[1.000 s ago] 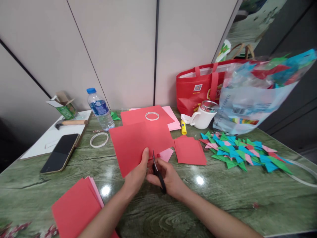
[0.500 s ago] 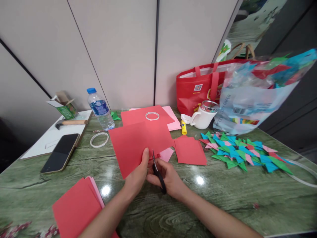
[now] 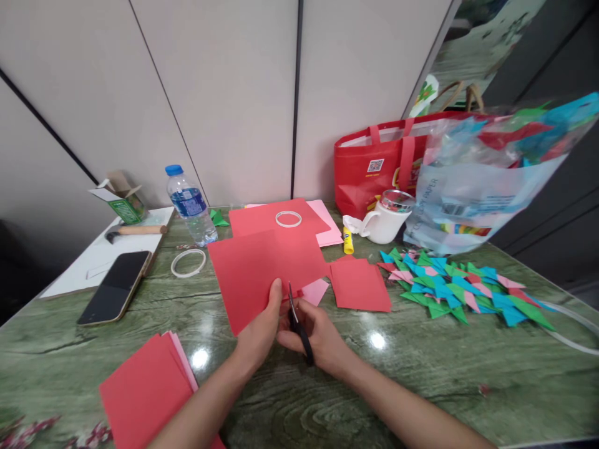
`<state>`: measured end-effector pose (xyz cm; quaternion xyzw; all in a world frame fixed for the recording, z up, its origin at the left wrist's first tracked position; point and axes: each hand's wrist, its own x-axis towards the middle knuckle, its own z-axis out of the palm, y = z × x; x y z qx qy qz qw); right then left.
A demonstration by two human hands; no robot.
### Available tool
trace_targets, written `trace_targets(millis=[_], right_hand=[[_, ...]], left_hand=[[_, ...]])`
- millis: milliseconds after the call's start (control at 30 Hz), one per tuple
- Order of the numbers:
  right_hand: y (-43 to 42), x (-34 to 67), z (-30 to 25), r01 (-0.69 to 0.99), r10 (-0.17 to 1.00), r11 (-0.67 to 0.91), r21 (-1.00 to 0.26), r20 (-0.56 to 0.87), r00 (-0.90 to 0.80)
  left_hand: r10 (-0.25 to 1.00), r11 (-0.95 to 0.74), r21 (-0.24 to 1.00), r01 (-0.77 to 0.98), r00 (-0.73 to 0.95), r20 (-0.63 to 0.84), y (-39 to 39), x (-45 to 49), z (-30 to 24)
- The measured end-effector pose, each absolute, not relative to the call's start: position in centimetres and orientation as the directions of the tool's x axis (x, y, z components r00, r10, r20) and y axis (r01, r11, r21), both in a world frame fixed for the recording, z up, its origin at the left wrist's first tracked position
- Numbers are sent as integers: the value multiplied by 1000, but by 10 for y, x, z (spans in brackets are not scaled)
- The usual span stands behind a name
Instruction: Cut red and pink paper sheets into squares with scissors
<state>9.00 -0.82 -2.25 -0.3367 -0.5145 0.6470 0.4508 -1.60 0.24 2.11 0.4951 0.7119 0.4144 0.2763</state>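
Observation:
My left hand (image 3: 259, 324) grips a sheet of red paper (image 3: 253, 268) by its lower edge, thumb on top. Black-handled scissors (image 3: 299, 327) are in my right hand (image 3: 322, 337), their blades at the paper's lower edge, close to my left thumb. Part of the right fingers is hidden behind the scissors. Just beyond the held sheet lie more red paper (image 3: 262, 215) and pink sheets (image 3: 330, 231), with a white ring (image 3: 288, 219) on top. A pile of red squares (image 3: 359, 285) sits to the right, and a pink scrap (image 3: 314, 291) shows beneath the blades.
At left are a phone (image 3: 115, 290), a hammer (image 3: 140, 230), a water bottle (image 3: 191, 209) and a red paper stack (image 3: 145, 390). To the right stand a white mug (image 3: 386, 221), a glue stick (image 3: 347, 241), a plastic bag (image 3: 477, 199) and folded paper pieces (image 3: 458, 284).
Hands, scissors and red sheet keep almost the same pose. The whole view has shifted very slightly.

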Motion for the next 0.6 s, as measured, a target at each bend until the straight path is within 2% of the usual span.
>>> trace_targets(millis=[233,400,600], right_hand=[[-8,90,-23,-212,936,-63,-975,16,-352],[-9,90,-22,-210,941,-76,-975,0,-338],[-9,89,-23,-229,943,-78,-970,2,-332]], left_hand=[[939,190,850,492,-345,-10,4,-15,23],[939,142,848,511,-339,48,3,-15,23],[942,142,855,500,-333,38,3,-17,23]])
